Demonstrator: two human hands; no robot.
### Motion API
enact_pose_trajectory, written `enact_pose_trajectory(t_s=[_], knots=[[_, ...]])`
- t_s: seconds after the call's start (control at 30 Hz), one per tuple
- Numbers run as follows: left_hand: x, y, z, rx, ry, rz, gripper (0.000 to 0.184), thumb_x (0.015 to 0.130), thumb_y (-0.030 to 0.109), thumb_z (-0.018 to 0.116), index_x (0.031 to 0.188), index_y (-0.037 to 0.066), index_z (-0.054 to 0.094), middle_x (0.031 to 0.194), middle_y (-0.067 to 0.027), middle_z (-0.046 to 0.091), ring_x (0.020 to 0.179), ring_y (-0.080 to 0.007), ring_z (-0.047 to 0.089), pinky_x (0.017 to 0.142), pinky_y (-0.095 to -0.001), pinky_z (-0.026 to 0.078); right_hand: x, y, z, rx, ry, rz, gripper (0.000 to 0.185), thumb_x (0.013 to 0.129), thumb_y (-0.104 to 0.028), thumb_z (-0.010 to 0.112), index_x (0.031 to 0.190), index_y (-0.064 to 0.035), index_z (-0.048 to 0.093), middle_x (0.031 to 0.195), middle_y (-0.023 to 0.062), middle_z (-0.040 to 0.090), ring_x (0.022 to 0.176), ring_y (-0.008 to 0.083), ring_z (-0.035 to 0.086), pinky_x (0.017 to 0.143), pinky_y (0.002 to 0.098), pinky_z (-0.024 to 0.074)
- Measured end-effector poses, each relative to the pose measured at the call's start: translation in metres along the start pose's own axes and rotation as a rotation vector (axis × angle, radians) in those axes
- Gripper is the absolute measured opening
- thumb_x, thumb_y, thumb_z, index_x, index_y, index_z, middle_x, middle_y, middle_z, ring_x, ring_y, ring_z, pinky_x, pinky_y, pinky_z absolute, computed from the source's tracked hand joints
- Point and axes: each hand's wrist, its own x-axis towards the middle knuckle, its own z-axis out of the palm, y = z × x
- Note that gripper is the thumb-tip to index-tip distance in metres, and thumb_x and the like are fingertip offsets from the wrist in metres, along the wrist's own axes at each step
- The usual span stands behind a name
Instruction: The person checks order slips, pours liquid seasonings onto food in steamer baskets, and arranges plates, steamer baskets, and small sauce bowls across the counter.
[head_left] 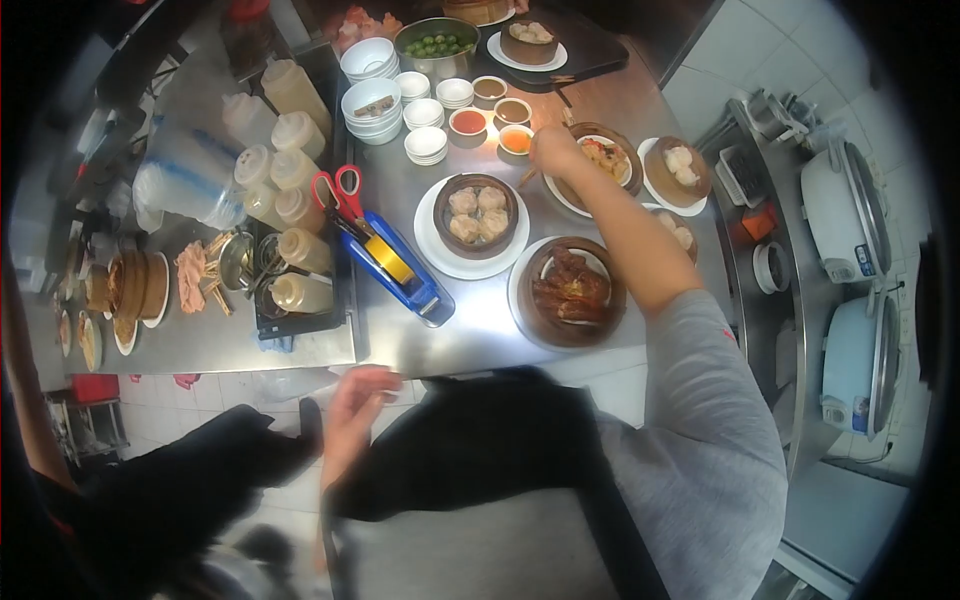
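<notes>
My right hand [558,152] is closed beside the orange sauce cup [516,139], at the left rim of a steamer of mixed food [606,160]. A thin stick shows by its fingers, but what it grips is too small to tell. In front of the table edge, my left hand [360,400] is empty, with loosely bent fingers apart. Between them lie a steamer of dumplings [478,213] on a white plate [430,232] and a steamer of brown glazed food [574,287].
A blue tape dispenser [400,270] and red scissors [347,192] lie beside the bottles [297,132]. White bowls [371,104] and small dishes [426,144] stand behind. A co-worker's hand [521,6] shows at the top. Another person's dark clothing [190,480] is at lower left.
</notes>
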Motion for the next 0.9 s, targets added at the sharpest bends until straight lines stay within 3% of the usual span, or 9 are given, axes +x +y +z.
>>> enact_pose_trajectory(t_s=[0.13,0.2,0.3,0.4,0.5,0.57,0.7,0.8,0.9], knots=[[0.033,-0.047,0.032,-0.094,-0.231,-0.335,0.031,0.093,0.018,0.053,0.12,0.006,0.047,0.108,-0.0119,0.06,0.099,-0.0211,0.06,0.085,-0.0324,0.046,0.018,0.011,0.004,0.171,-0.082,0.132,0.017,0.076,-0.01,0.058,0.083,0.0014,0.068,0.088,0.019,0.066,0.084,0.0283,0.066,0.071,0.0356,0.0522],[0.059,-0.086,0.052,-0.115,-0.302,-0.421,0.031,0.093,0.017,0.051,0.122,0.006,0.046,0.109,-0.014,0.06,0.097,-0.0213,0.061,0.084,-0.0329,0.049,0.024,0.009,0.004,0.305,-0.251,0.184,0.017,0.076,-0.01,0.058,0.084,0.0015,0.068,0.089,0.019,0.067,0.085,0.0289,0.066,0.072,0.036,0.0523],[0.101,-0.125,0.094,-0.084,-0.227,-0.415,0.027,0.093,0.013,0.051,0.118,0.004,0.048,0.1,-0.0145,0.062,0.087,-0.02,0.064,0.078,-0.0316,0.052,0.033,-0.001,0.023,0.133,-0.37,0.079,0.018,0.076,-0.01,0.059,0.086,0.0026,0.067,0.091,0.0192,0.066,0.086,0.0285,0.066,0.074,0.0361,0.0519],[0.131,-0.137,0.123,-0.082,-0.133,-0.4,0.022,0.091,0.01,0.054,0.111,0.002,0.05,0.088,-0.0123,0.064,0.074,-0.0177,0.065,0.068,-0.0279,0.054,-0.001,-0.029,-0.004,-0.147,-0.274,-0.039,0.018,0.078,-0.01,0.056,0.088,0.0009,0.067,0.092,0.0204,0.065,0.087,0.0283,0.065,0.075,0.0371,0.0512],[0.145,-0.145,0.139,-0.078,-0.021,-0.417,0.015,0.088,0.009,0.058,0.1,0.001,0.052,0.074,-0.0082,0.063,0.059,-0.0145,0.063,0.054,-0.0232,0.053,-0.035,-0.021,-0.019,0.222,0.099,-0.09,0.018,0.081,-0.01,0.052,0.086,-0.0004,0.065,0.091,0.022,0.064,0.085,0.031,0.064,0.072,0.0393,0.0498],[0.146,-0.145,0.143,-0.006,-0.002,-0.411,0.014,0.088,0.008,0.058,0.099,0.001,0.052,0.073,-0.0076,0.062,0.06,-0.0142,0.064,0.054,-0.0234,0.053,-0.092,-0.02,-0.05,0.44,0.343,-0.14,0.019,0.084,-0.012,0.048,0.086,-0.0016,0.064,0.086,0.0239,0.062,0.08,0.0375,0.061,0.071,0.0435,0.0476],[0.137,-0.139,0.14,0.02,0.022,-0.426,0.012,0.087,0.007,0.058,0.096,0.002,0.053,0.073,-0.007,0.062,0.06,-0.0144,0.063,0.055,-0.0232,0.054,-0.215,-0.008,-0.061,0.444,0.136,0.108,0.02,0.085,-0.017,0.051,0.082,0.0003,0.061,0.079,0.025,0.06,0.076,0.0432,0.057,0.067,0.0465,0.0454],[0.124,-0.137,0.127,0.012,0.037,-0.446,0.012,0.087,0.007,0.059,0.095,0.002,0.053,0.073,-0.0069,0.062,0.06,-0.0148,0.064,0.055,-0.0235,0.054,-0.28,0.013,-0.001,0.596,-0.137,0.282,0.02,0.086,-0.012,0.049,0.086,0.0042,0.06,0.068,0.0212,0.061,0.065,0.0305,0.065,0.058,0.0393,0.0495],[0.108,-0.134,0.11,0.013,0.106,-0.474,0.012,0.086,0.009,0.06,0.094,0.002,0.054,0.071,-0.0059,0.061,0.059,-0.0155,0.063,0.056,-0.0247,0.054,-0.311,0.001,0.064,1.12,-0.327,0.483,0.019,0.087,-0.007,0.046,0.104,0.0022,0.049,0.072,0.0146,0.063,0.06,0.0231,0.065,0.052,0.034,0.0528]])
